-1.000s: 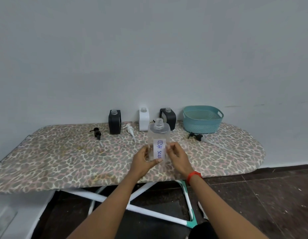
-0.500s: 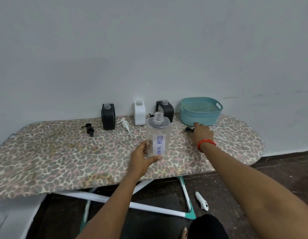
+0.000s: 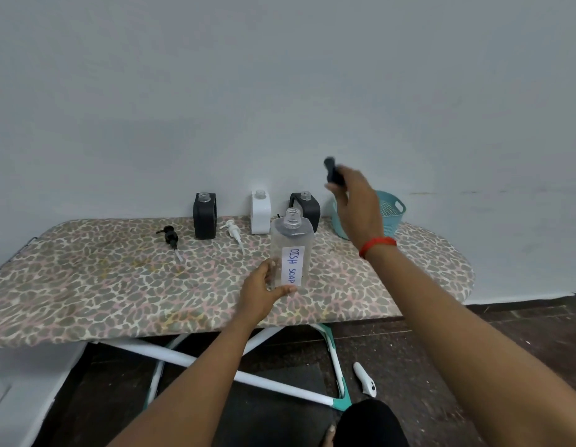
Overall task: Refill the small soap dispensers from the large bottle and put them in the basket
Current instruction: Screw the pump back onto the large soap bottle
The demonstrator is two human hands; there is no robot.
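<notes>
L hand [image 3: 262, 293] gripping clear soap bottle [image 3: 291, 250] upright on board, R hand [image 3: 357, 208] raised, fingers clamped on blurred black pump [image 3: 332, 171], near basket [image 3: 390, 211].

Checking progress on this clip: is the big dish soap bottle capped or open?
Open. The dish soap bottle stands upright with its threaded neck bare; the left hand grips its base.

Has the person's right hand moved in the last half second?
Yes. The right hand was down on the board in front of the teal basket; now it is raised higher than the basket's rim, gripping a black pump.
</notes>
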